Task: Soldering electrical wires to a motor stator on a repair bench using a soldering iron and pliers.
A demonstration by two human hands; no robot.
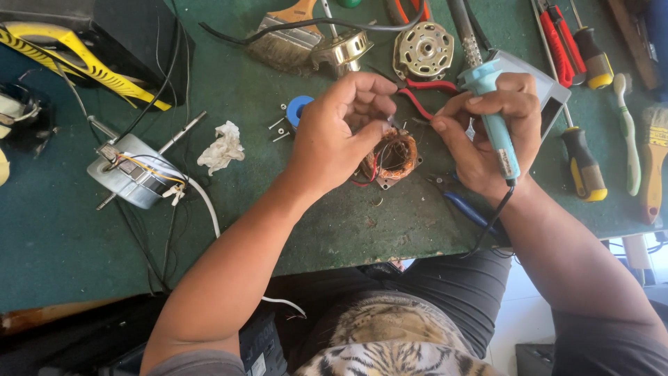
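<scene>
Right hand (487,136) is closed in a full fist around a light-blue soldering iron (495,125), its cord trailing off toward the body and its tip hidden near the other hand's fingertips. Left hand (341,132) is nearly closed, thumb and forefinger pinched on a thin wire end just above the copper-wound stator coil (394,156), which lies on the green desk (62,237) between both hands. With the fingers so near the tip, a small slip could burn them or scorch the winding's enamel and the red leads beside it. Pliers with red handles (426,94) lie just behind the coil, and a blue-handled tool (467,209) sits under the right wrist, where a shifting forearm might nudge it.
</scene>
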